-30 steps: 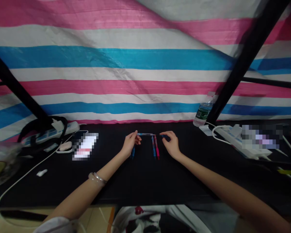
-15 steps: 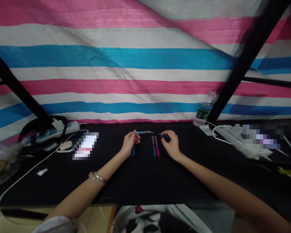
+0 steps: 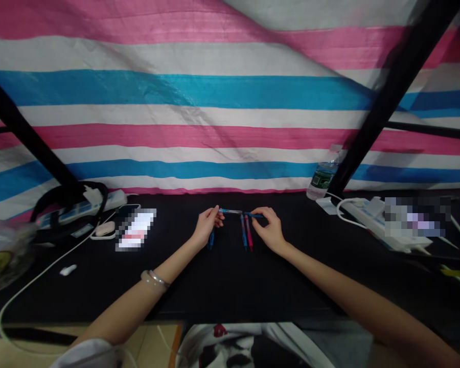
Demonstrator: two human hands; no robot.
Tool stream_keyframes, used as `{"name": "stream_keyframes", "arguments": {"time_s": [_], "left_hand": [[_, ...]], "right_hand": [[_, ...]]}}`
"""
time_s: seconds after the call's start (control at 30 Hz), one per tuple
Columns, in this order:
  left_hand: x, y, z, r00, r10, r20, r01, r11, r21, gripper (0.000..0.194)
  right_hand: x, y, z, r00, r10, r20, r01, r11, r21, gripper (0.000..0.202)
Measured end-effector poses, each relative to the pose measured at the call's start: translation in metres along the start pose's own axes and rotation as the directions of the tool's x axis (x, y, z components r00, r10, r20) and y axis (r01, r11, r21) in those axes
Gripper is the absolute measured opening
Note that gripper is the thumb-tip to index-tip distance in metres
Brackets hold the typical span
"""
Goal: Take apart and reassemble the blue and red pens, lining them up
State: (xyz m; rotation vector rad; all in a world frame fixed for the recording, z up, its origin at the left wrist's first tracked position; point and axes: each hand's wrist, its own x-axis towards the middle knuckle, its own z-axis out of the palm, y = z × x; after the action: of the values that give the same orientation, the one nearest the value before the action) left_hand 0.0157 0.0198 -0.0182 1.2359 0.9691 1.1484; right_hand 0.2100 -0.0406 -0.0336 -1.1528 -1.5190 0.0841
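Pinched in the fingers of my left hand (image 3: 208, 224) is a slim, clear-and-blue pen part (image 3: 232, 211), lying level and pointing right. My right hand (image 3: 269, 228) grips a dark blue pen part (image 3: 255, 215) between thumb and fingers. The two parts' ends meet or nearly meet; I cannot tell whether one is inside the other. Just below them, a blue pen (image 3: 244, 234) and a pink pen (image 3: 249, 235) lie side by side on the black table (image 3: 230, 286). Another blue pen (image 3: 211, 239) lies partly hidden beneath my left hand.
On the left are a lit phone (image 3: 136, 230), an earbud case (image 3: 105, 229), a loose earbud (image 3: 68, 270) and a white cable. A water bottle (image 3: 322, 179) stands at the back right beside a black post. A power strip (image 3: 391, 227) with cables lies farther right.
The dark blue part in my right hand has come left, and the clear-and-blue part has shifted slightly right, closing the gap between their ends. The pens on the table stay put.
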Motion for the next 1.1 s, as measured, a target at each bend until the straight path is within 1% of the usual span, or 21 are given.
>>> {"name": "stream_keyframes", "arguments": {"time_s": [0.17, 0.3, 0.5, 0.9, 1.0, 1.1], "left_hand": [[0.001, 0.000, 0.000, 1.000, -0.001, -0.010, 0.001, 1.000, 0.001, 0.036], [-0.001, 0.001, 0.000, 1.000, 0.000, -0.013, 0.000, 1.000, 0.012, 0.036], [-0.001, 0.001, 0.000, 1.000, 0.000, -0.017, 0.000, 1.000, 0.012, 0.035], [-0.001, 0.002, 0.001, 1.000, -0.001, -0.005, 0.001, 1.000, 0.008, 0.035], [-0.002, 0.002, 0.001, 1.000, 0.007, -0.003, -0.007, 1.000, 0.025, 0.035], [-0.003, 0.002, 0.001, 1.000, 0.013, 0.003, -0.013, 0.999, 0.038, 0.035]], "right_hand": [[0.000, -0.005, -0.001, 0.999, -0.014, 0.035, 0.013, 0.999, 0.029, 0.010], [0.000, -0.007, -0.001, 0.998, 0.002, 0.058, -0.004, 0.999, 0.045, 0.012], [0.000, -0.007, -0.001, 0.996, -0.021, 0.089, 0.014, 0.997, 0.077, 0.015], [-0.001, -0.002, 0.000, 0.992, 0.035, 0.121, -0.038, 0.999, 0.022, 0.016], [-0.002, 0.002, 0.002, 0.991, 0.053, 0.121, -0.051, 0.999, -0.015, 0.020], [-0.002, 0.005, 0.003, 0.987, 0.077, 0.142, -0.067, 0.995, -0.078, 0.028]]}}
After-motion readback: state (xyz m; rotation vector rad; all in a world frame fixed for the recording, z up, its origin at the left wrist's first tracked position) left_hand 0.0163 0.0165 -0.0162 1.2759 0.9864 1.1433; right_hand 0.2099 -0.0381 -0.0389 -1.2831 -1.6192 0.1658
